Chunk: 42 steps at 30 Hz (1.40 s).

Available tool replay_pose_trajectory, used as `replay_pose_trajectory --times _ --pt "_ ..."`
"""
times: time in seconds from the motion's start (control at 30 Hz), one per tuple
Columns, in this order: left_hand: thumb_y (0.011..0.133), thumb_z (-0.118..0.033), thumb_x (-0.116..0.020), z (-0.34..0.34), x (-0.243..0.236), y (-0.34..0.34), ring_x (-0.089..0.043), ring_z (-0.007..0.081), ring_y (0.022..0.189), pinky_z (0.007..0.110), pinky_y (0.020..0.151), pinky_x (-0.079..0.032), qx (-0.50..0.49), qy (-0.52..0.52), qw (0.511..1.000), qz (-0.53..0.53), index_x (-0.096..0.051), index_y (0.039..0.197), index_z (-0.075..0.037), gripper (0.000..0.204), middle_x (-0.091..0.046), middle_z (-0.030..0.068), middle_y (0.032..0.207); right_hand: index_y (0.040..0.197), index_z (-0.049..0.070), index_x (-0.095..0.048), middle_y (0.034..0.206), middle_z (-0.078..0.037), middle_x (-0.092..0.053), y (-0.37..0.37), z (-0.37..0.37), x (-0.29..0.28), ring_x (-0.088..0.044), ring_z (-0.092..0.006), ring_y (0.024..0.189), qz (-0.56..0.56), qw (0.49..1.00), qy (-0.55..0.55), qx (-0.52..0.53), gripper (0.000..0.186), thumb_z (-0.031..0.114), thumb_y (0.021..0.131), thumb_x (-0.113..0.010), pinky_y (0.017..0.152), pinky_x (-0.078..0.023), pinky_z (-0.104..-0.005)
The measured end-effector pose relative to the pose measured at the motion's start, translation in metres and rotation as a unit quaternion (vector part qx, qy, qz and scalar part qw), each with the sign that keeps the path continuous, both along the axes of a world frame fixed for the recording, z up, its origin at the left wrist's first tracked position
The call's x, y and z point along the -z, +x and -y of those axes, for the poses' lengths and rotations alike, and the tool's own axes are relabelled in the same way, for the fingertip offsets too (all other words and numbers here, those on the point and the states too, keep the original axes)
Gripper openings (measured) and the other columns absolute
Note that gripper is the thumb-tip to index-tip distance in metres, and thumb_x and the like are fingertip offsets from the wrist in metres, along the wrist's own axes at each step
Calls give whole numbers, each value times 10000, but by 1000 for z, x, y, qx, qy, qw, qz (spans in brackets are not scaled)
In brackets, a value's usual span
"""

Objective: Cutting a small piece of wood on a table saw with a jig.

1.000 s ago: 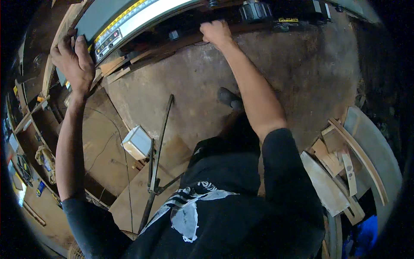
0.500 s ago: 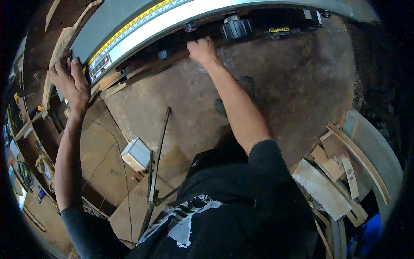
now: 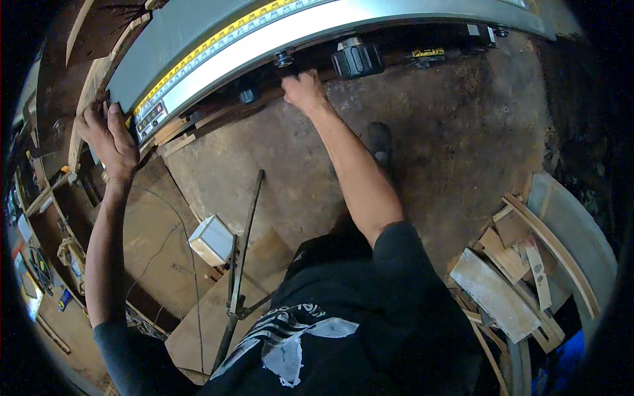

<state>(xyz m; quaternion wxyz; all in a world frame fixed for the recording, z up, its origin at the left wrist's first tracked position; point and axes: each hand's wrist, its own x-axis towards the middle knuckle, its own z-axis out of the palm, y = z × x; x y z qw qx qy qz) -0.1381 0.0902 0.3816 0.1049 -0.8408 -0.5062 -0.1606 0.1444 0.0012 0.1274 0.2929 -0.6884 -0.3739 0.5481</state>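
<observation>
At the upper left, my left hand grips the end edge of a grey table top, thumb up and fingers bent, beside a small control label. A yellow measuring scale runs along that table's silver front rail. My right hand is closed beneath the rail, under a small black knob; whatever its fingers hold is hidden. To its right sits a large black ribbed knob, to its left a smaller dark one.
My foot stands on the stained floor. A metal bar frame and white box are at lower left, wood offcuts and a curved grey panel at right, cluttered shelving far left.
My right hand has shifted left and down in view, staying closed under the rail. My left hand stays at the edge, slightly lower. The rail shows more fully, and my shoe is more visible.
</observation>
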Motion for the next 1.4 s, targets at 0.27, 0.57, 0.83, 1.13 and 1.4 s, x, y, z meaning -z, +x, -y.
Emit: replay_pose_trajectory --times 0.27,0.57,0.83,1.13,1.4 --pt "1045 -299 -491 1 1 6 -456 407 1181 476 1066 -347 -1 5 1000 26 -563 1326 13 425 -517 255 1214 996 -36 -704 789 -235 -684 -15 -3 30 -674 -292 527 -23 961 204 185 291 166 809 -606 594 -574 -413" --pt "1073 -352 -424 -2 -1 -8 -471 407 1201 487 1082 -339 -8 -20 1000 7 -550 1332 42 488 -502 261 1253 1064 -63 -715 1170 -352 -671 -6 1 6 -587 -489 1221 11 976 156 153 490 345 809 -619 1071 -461 -483" --pt "1063 -319 -489 -16 1 -24 -484 391 1167 451 1059 -355 79 32 996 -28 -581 1323 21 438 -581 230 1259 1112 111 -732 1161 -260 -676 35 -14 -42 -676 -444 1089 272 899 94 -331 286 219 907 -563 943 -544 -560" --pt "1042 -295 -527 -34 -6 -62 -492 412 1235 464 1074 -374 157 99 971 -152 -626 1348 -97 377 -626 154 1317 741 5 -495 710 -112 -574 50 -18 -57 -561 -243 634 50 977 30 -204 326 197 1002 -456 669 -445 -446" --pt "1040 -272 -493 -13 15 -17 -502 391 1228 457 1090 -363 21 52 998 37 -675 1293 -69 372 -638 170 1321 854 150 -719 726 -40 -632 81 -39 -62 -584 -167 764 77 959 -73 -262 442 347 1047 -373 807 -443 -419"
